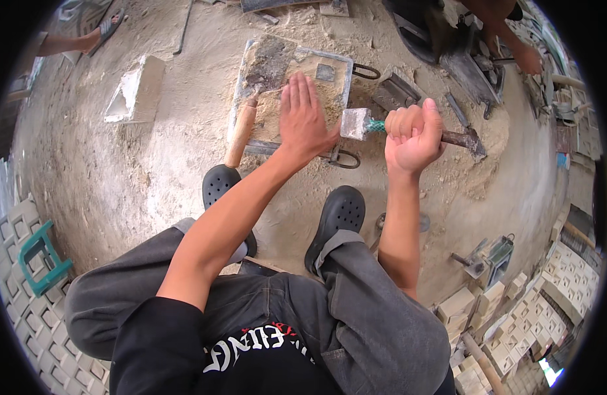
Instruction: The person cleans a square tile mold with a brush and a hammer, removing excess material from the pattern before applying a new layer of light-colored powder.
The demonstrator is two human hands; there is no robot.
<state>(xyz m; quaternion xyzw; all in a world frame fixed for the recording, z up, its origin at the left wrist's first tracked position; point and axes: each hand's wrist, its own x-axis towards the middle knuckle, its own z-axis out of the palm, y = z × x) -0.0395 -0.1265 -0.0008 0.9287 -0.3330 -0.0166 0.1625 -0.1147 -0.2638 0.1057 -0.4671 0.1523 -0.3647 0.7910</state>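
The person sits over a square metal mould (343,66) on the sandy floor, its tray filled with damp sand. The left hand (305,118) lies flat and released on the sand inside the mould, fingers spread. The right hand (415,135) is clenched in a tight grip around a mallet (356,123), its pale block head just right of the mould's near edge. A mortar-caked trowel (267,66) with a wooden handle rests on the mould's left side. A pale concrete block (135,89) lies well left of the mould.
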